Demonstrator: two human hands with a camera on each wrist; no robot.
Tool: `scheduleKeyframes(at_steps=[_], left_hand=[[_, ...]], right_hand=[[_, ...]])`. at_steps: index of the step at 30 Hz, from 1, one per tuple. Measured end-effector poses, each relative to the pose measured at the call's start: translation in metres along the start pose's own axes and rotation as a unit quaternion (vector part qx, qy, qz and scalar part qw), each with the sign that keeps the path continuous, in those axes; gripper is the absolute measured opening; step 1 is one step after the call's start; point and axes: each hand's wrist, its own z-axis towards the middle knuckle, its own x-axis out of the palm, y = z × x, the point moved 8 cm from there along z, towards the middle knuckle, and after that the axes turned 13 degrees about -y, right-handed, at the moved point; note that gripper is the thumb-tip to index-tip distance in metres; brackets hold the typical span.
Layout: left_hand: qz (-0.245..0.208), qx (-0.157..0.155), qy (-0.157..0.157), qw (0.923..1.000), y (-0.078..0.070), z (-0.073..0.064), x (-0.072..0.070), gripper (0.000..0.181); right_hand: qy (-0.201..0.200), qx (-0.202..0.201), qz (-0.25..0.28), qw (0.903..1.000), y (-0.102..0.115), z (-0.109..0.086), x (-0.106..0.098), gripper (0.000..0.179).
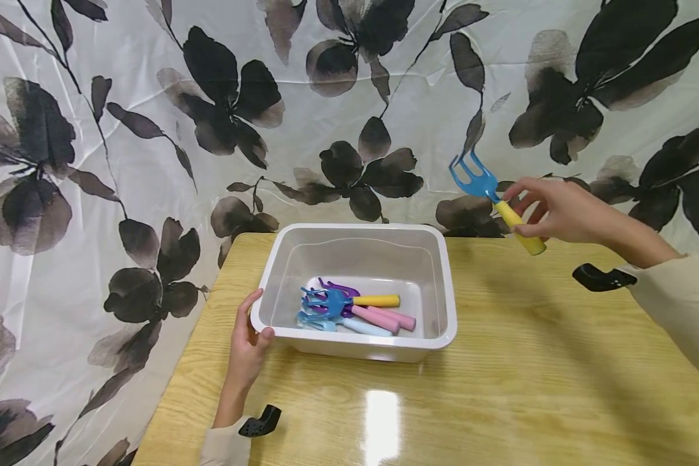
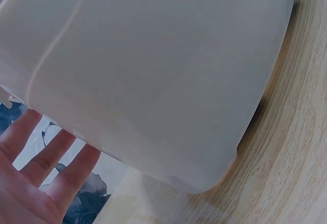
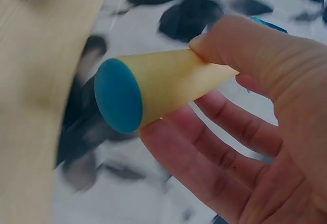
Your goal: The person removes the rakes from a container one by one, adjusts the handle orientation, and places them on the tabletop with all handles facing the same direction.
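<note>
My right hand (image 1: pixel 565 213) pinches the yellow handle of a toy garden fork (image 1: pixel 492 194) between thumb and fingers. Its blue tines point up and left, raised over the table's back right. The handle's blue end cap (image 3: pixel 117 96) faces the right wrist camera. At the front left corner of a white plastic bin (image 1: pixel 355 349), my left hand (image 1: pixel 247 349) grips the rim, fingers against the outer side. Inside the bin lie another blue fork with a yellow handle (image 1: pixel 376 301), purple-tined forks with pink handles (image 1: pixel 377 318), and a light blue fork (image 1: pixel 366 327), overlapping.
The bin stands on a wooden table (image 1: pixel 530 362), near its back edge. Behind and to the left hangs a white cloth (image 1: pixel 151 84) with dark flowers. A black wrist mount (image 1: pixel 602 277) sits at the right cuff, another black mount (image 1: pixel 260 422) at the left.
</note>
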Motion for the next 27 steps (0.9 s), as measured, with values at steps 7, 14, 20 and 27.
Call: scheduleKeyframes(at_steps=[7, 14, 20, 27], left_hand=[[-0.017, -0.007, -0.004, 0.9998, -0.002, -0.002, -0.002, 0.063], [-0.028, -0.002, -0.004, 0.9996, -0.003, -0.002, -0.002, 0.064], [-0.039, 0.018, -0.006, 0.999, -0.004, -0.001, -0.002, 0.068], [-0.039, 0.017, -0.002, 0.9991, -0.002, -0.002, 0.002, 0.067]], right_hand=[[-0.01, 0.067, 0.035, 0.9971, -0.086, -0.045, 0.022, 0.06], [-0.014, 0.105, 0.052, 0.993, -0.15, -0.087, 0.039, 0.06], [-0.018, 0.129, 0.072, 0.9888, -0.183, -0.108, 0.047, 0.055], [0.007, 0.167, 0.063, 0.9838, -0.218, -0.125, 0.062, 0.057]])
